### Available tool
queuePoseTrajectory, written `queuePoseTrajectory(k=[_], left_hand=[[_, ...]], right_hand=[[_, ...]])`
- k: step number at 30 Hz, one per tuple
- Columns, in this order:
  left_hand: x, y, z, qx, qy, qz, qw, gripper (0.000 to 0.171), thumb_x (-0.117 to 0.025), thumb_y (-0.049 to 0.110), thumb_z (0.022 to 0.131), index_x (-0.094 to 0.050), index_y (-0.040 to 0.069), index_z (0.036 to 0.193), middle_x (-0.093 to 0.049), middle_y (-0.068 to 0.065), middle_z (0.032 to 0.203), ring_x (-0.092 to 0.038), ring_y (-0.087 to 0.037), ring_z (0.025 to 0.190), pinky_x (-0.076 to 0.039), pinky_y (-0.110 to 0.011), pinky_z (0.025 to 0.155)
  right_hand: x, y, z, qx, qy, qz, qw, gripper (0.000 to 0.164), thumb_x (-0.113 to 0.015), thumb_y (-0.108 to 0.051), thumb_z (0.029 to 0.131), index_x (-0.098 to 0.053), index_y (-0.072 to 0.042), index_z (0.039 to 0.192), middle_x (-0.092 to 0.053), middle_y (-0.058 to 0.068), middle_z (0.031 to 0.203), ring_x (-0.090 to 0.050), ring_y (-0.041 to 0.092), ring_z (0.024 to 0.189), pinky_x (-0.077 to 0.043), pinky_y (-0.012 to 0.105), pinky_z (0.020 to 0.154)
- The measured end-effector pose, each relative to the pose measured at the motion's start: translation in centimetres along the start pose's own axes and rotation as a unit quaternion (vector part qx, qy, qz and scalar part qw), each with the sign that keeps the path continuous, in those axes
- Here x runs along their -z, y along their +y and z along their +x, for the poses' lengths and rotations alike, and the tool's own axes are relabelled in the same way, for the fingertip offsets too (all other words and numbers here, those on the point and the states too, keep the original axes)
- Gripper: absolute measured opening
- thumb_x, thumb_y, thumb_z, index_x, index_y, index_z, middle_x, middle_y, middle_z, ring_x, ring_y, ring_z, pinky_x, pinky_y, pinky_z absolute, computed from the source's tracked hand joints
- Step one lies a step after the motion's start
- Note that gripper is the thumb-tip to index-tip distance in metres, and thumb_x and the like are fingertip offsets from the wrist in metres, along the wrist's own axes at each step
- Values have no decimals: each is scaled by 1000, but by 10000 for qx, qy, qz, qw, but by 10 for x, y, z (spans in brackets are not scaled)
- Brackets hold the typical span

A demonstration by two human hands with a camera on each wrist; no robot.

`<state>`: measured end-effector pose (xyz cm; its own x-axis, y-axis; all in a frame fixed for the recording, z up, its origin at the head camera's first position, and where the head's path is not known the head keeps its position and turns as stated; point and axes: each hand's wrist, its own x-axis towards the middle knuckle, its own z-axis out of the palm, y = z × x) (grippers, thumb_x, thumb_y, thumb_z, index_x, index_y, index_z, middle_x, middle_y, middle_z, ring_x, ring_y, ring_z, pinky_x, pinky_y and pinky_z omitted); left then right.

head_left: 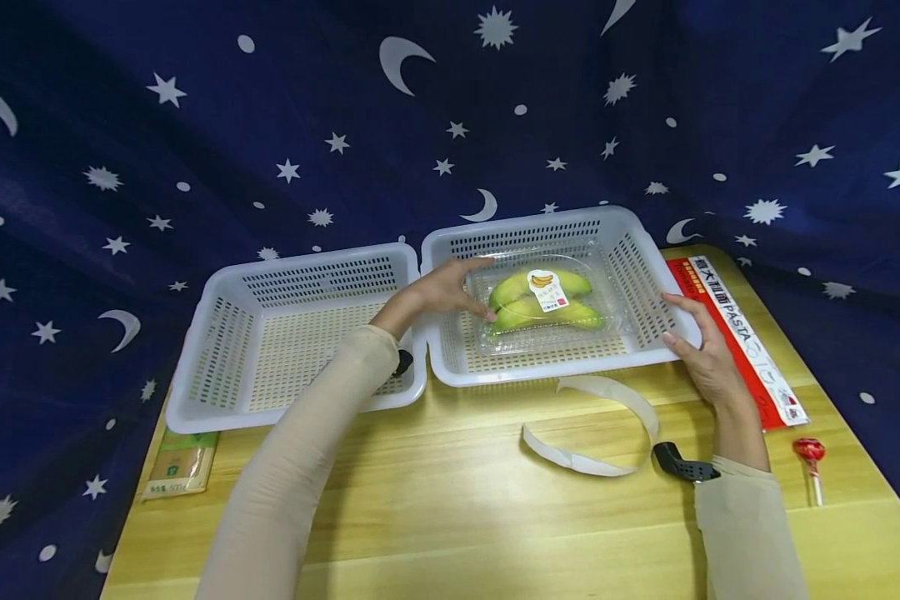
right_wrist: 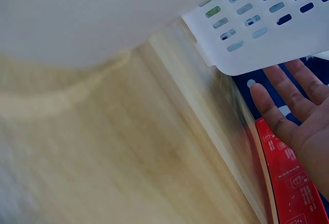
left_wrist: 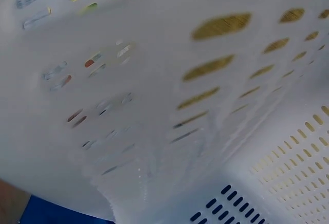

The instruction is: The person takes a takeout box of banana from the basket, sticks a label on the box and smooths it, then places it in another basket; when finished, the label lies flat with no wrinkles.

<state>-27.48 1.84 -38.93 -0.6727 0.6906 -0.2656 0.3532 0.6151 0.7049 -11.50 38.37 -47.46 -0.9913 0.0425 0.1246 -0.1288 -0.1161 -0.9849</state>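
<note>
A clear plastic box [head_left: 607,312] of green-yellow bananas [head_left: 517,315] with a white label lies in the right white basket [head_left: 450,375]. My left hand [head_left: 444,287] reaches over that basket's left rim, thumb and fingers spread at the box's left end. Beside the basket's right wall is my right hand [head_left: 708,358], fingers extended close to the rim; the right wrist view shows the fingers nearly straight near the basket wall. The left basket [head_left: 217,400] stands under my left forearm. In the left wrist view, basket walls hide most of the left hand.
A red pasta pack [head_left: 742,333] lies at the right, with a red lollipop [head_left: 810,454] nearer the front. A curled white strip [head_left: 622,387] is on the wooden table [head_left: 450,508] before the right basket. A brown-green packet [head_left: 180,467] pokes out below the left basket.
</note>
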Motion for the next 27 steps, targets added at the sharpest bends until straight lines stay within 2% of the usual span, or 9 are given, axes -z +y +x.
queuePoseTrajectory(k=[6,9,11,14,18,23,27], left_hand=[[7,-1,-8,61,136,-82,9999,94,-82,33,80,-28,12,155,-28,-7,161,-24,-25,149,-21,-41,122],[17,1,-20,-18,290,-205,9994,89,-80,35,82,-32,14,153,-32,-5,159,-28,-30,147,-29,-42,119],[23,3,-30,-184,412,-310,9985,84,-79,34,83,-35,15,152,-34,-5,158,-31,-33,145,-36,-41,115],[29,7,-52,-473,572,-479,9961,79,-78,30,84,-39,14,150,-35,-5,156,-34,-32,143,-43,-38,110],[29,9,-91,-838,824,-631,9911,73,-77,24,85,-42,13,148,-41,-9,150,-43,-29,138,-48,-36,105],[10,1,-137,-1023,1202,-680,9851,67,-78,22,85,-48,14,144,-48,-10,142,-54,-32,127,-52,-41,99],[-10,-7,-161,-986,1223,-600,9858,62,-76,24,87,-50,12,142,-53,-9,140,-58,-28,120,-51,-44,99]], right_hand=[[0,2,5,90,-41,41,9999,55,-49,9,94,-48,-16,142,-44,2,132,-54,12,106,-52,14,79],[0,2,7,165,-45,123,9998,54,-48,10,94,-49,-15,142,-45,3,131,-55,12,105,-52,14,78],[1,2,8,204,-32,196,9996,54,-48,11,94,-49,-14,142,-45,4,131,-55,12,105,-53,14,78],[3,3,9,244,-39,223,9994,54,-47,11,94,-48,-13,142,-44,4,131,-54,12,106,-52,13,78],[5,4,11,250,-72,258,9993,54,-47,11,94,-48,-14,142,-45,4,131,-54,11,106,-52,14,78],[10,4,9,292,-43,379,9988,52,-48,9,95,-48,-11,142,-47,6,129,-58,11,104,-54,15,78],[14,3,8,294,-44,465,9985,52,-49,8,95,-46,-11,143,-47,7,130,-59,11,104,-54,15,78]])
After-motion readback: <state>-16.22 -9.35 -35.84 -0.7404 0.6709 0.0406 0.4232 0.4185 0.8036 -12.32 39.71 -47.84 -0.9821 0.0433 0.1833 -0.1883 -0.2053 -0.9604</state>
